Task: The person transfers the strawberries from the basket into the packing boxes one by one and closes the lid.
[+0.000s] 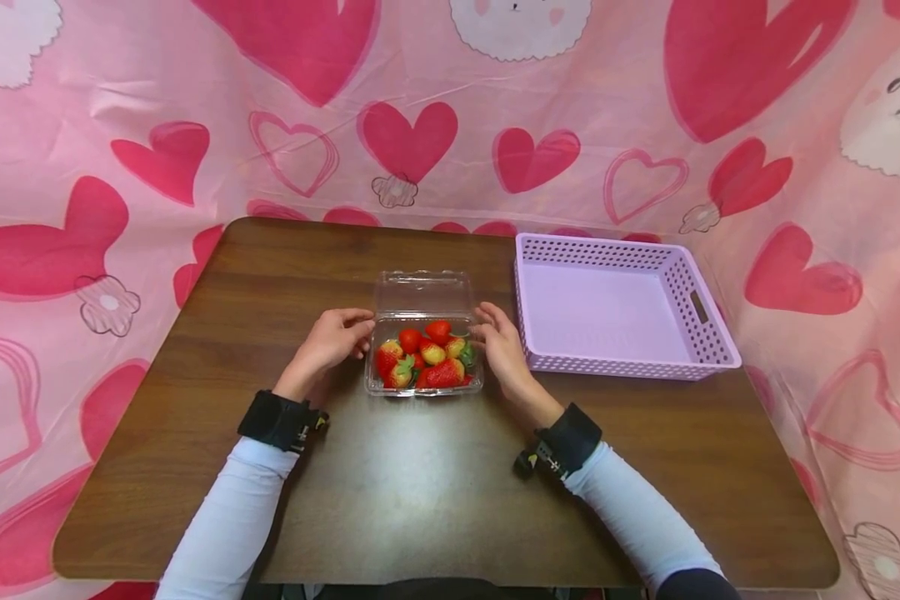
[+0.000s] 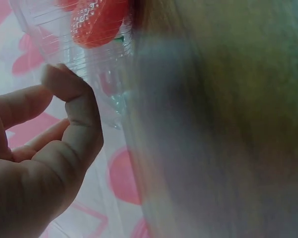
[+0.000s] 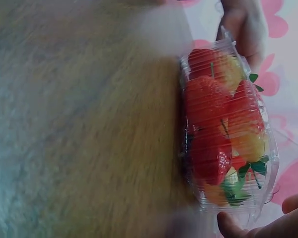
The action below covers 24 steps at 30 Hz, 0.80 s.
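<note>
A clear plastic clamshell container (image 1: pixel 425 392) of red and pale yellow strawberries (image 1: pixel 441 374) sits on the table with its hinged lid (image 1: pixel 424 292) folded back. At its left end is my left hand (image 1: pixel 333 340), thumb and fingers loosely bent, fingertips right at the rim. My right hand (image 1: pixel 504 348) is at the other end, fingers near the back corner. In the right wrist view, the right thumb (image 3: pixel 231 227) lies close against the end wall. Green leaves show on some strawberries. In the left wrist view, a fingertip (image 2: pixel 59 79) overlaps the clear plastic.
A lilac perforated basket (image 1: pixel 600 364) stands on the right of the brown wooden table (image 1: pixel 412 500), just beyond my right hand. Pink heart-printed cloth (image 1: pixel 420 75) hangs behind the table and along its sides.
</note>
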Each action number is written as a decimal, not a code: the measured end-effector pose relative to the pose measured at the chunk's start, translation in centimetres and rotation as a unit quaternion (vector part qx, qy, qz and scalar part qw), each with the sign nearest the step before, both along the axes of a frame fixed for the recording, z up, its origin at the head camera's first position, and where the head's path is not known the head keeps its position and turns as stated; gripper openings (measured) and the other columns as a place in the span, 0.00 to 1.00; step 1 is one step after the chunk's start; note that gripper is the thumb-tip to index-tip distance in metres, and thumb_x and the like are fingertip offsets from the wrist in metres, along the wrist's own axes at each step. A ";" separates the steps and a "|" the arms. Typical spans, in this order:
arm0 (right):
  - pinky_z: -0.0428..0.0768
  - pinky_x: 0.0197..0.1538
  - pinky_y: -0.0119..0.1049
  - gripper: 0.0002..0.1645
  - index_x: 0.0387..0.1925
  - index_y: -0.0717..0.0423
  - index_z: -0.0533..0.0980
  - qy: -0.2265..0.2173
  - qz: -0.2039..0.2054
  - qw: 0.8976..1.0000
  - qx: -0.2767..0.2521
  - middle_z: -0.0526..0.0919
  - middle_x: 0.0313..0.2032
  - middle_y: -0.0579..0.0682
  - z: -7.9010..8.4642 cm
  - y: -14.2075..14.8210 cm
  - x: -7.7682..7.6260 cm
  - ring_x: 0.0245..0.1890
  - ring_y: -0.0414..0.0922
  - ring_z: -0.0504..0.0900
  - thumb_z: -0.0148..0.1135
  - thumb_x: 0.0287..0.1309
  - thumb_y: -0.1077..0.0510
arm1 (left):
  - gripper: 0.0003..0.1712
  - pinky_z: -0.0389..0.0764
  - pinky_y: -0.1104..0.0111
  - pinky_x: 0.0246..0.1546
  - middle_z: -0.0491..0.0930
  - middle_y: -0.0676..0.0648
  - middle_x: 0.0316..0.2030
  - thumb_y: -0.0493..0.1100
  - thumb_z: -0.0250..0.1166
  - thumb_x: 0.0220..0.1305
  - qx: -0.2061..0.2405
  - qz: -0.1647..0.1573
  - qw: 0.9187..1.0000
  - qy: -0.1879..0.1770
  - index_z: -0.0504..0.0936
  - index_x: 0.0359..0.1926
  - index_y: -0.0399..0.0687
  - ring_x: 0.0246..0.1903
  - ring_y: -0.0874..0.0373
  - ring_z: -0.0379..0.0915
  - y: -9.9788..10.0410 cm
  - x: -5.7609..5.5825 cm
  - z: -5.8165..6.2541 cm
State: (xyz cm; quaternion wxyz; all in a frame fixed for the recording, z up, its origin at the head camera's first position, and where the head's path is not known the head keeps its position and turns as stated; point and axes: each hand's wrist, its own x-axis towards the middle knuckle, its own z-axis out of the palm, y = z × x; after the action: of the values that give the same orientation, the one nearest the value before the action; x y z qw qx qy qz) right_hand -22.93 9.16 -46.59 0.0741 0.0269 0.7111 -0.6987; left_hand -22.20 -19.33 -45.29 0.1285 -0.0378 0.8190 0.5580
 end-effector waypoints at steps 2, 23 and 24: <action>0.74 0.67 0.56 0.32 0.76 0.70 0.61 -0.012 -0.004 1.000 -0.016 0.70 0.72 0.66 0.1 0.0 -0.1 0.64 0.64 0.75 0.45 0.74 0.68 | 0.23 0.84 0.66 0.35 0.80 0.36 0.40 0.39 0.58 0.80 0.010 0.006 1.000 0.003 0.77 0.67 0.29 0.30 0.53 0.77 0.0 0.0 -0.1; 0.74 0.67 0.55 0.33 0.78 0.67 0.60 -0.034 -0.006 0.999 -0.042 0.69 0.73 0.63 0.4 0.0 -0.5 0.65 0.62 0.75 0.44 0.75 0.66 | 0.20 0.83 0.68 0.32 0.80 0.38 0.36 0.33 0.60 0.77 0.043 0.034 0.997 0.048 0.78 0.65 0.30 0.27 0.55 0.75 0.2 -0.2 -1.1; 0.74 0.67 0.55 0.33 0.78 0.66 0.60 -0.033 -0.006 0.999 -0.042 0.70 0.73 0.63 0.4 0.0 -0.5 0.65 0.61 0.75 0.44 0.75 0.66 | 0.20 0.83 0.68 0.31 0.80 0.38 0.36 0.33 0.60 0.77 0.044 0.035 0.997 0.048 0.78 0.65 0.31 0.27 0.55 0.76 0.2 -0.2 -1.1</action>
State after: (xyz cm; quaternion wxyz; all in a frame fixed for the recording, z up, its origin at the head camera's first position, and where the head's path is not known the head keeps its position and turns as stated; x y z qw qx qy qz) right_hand -23.41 9.19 -46.18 0.0942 0.0511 0.6778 -0.7274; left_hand -22.38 -19.16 -46.41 0.0707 -0.0339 0.7969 0.5990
